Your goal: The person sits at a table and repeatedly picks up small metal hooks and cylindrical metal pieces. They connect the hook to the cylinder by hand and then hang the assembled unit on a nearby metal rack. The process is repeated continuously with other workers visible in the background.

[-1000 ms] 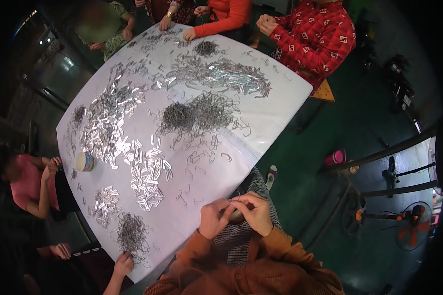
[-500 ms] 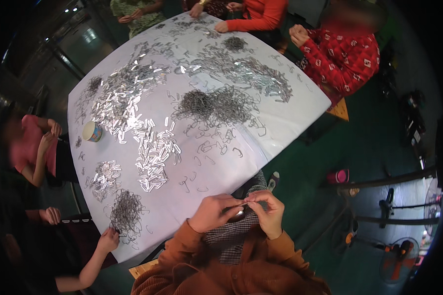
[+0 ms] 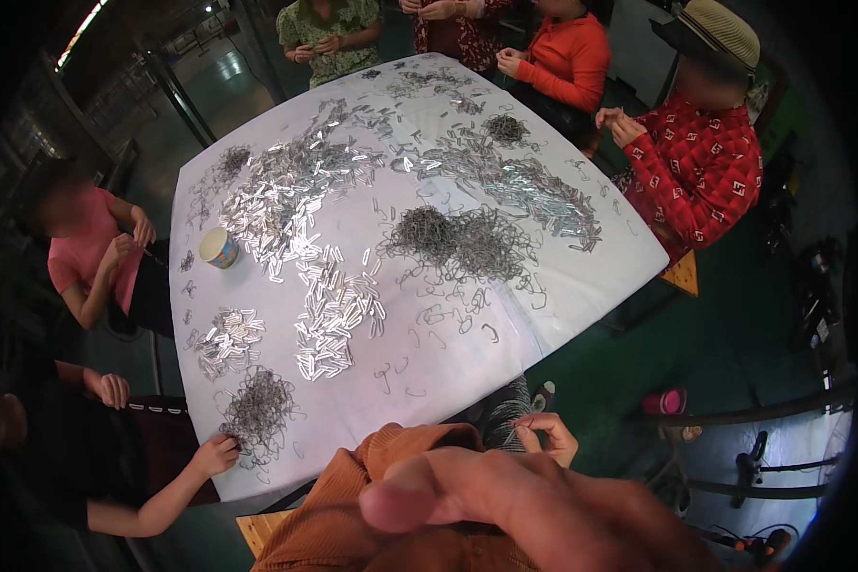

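Observation:
My left hand (image 3: 505, 491) is raised very close to the camera, large and blurred. Its thumb points left; its other fingers cannot be made out. The bent brown sleeve (image 3: 391, 453) of that arm shows behind it. My right hand (image 3: 551, 437) is beyond it, over my lap past the table's near edge. Its thumb and forefinger are pinched together, but whatever lies between them is too small to name. Nearest on the white-covered table (image 3: 448, 381) lie loose bent wire pieces (image 3: 415, 391) and a heap of shiny narrow metal pieces (image 3: 329, 324).
A dark tangle of bent wires (image 3: 467, 243) covers the table's middle right. A paper cup (image 3: 219, 248) stands at the left. Another person's hand (image 3: 219, 455) touches a wire heap (image 3: 257, 410) at the near left. Several people sit around. A pink bucket (image 3: 665, 401) is on the floor.
My hands have parted: the left has come up close to the camera, while the right stays over my lap, slightly lower and farther right. The view has shifted, showing more of the far side.

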The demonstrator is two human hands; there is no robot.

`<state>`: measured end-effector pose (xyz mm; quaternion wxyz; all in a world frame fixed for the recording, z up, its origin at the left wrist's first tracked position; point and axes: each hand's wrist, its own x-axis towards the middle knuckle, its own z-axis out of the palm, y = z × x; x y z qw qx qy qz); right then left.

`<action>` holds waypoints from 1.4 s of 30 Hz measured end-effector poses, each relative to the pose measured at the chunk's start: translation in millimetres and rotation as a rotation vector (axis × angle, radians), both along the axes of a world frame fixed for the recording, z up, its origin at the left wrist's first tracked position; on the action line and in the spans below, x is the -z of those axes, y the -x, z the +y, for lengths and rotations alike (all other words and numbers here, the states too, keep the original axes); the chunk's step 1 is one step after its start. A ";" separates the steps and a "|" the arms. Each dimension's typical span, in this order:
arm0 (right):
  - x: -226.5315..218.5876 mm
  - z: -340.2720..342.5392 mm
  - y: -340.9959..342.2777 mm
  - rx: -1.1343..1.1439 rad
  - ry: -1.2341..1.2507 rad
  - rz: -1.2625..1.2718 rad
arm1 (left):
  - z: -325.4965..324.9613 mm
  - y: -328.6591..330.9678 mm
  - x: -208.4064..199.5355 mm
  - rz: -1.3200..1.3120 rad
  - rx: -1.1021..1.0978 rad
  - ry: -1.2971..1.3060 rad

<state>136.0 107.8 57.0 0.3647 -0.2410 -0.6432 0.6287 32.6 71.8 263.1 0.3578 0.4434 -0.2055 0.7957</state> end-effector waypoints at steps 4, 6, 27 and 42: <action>25.9 13.3 -16.4 0.078 0.113 0.028 | 23.0 -9.2 8.5 -0.007 0.051 -0.037; 24.5 14.3 -11.8 0.029 0.140 0.045 | 19.9 -10.7 4.4 -0.001 0.010 -0.057; 25.2 21.7 -31.7 0.112 0.080 0.046 | 3.5 10.6 107.8 0.864 -0.267 0.574; 18.4 -16.5 13.6 -0.183 -0.069 -0.126 | -160.0 176.7 287.6 0.875 -1.697 2.084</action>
